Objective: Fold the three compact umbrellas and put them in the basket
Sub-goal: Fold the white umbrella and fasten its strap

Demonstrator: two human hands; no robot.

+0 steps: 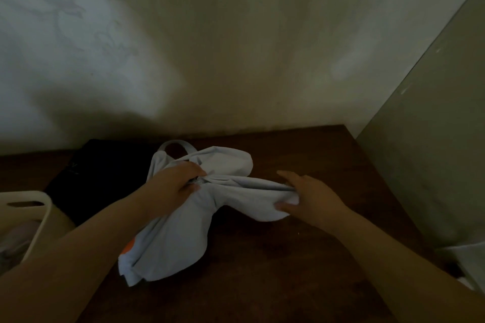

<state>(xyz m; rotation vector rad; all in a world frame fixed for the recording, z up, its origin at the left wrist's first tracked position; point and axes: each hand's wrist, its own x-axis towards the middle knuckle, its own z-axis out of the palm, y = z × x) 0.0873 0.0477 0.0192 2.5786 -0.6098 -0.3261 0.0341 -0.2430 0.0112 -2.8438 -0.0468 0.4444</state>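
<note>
A pale blue-grey compact umbrella (178,233) lies collapsed on the dark wooden table (275,270), its loose fabric spread in flaps and a wrist loop showing at the far end. My left hand (173,183) grips the bunched middle of it. My right hand (307,196) pinches the edge of one fabric flap on the right between thumb and fingers. A black umbrella (99,178) lies behind, at the left near the wall. The cream basket (39,207) shows at the left edge with something pale inside.
A plain wall rises right behind the table. A tall greenish-grey panel (433,152) stands along the table's right side. A pale object (464,257) sits at the lower right edge.
</note>
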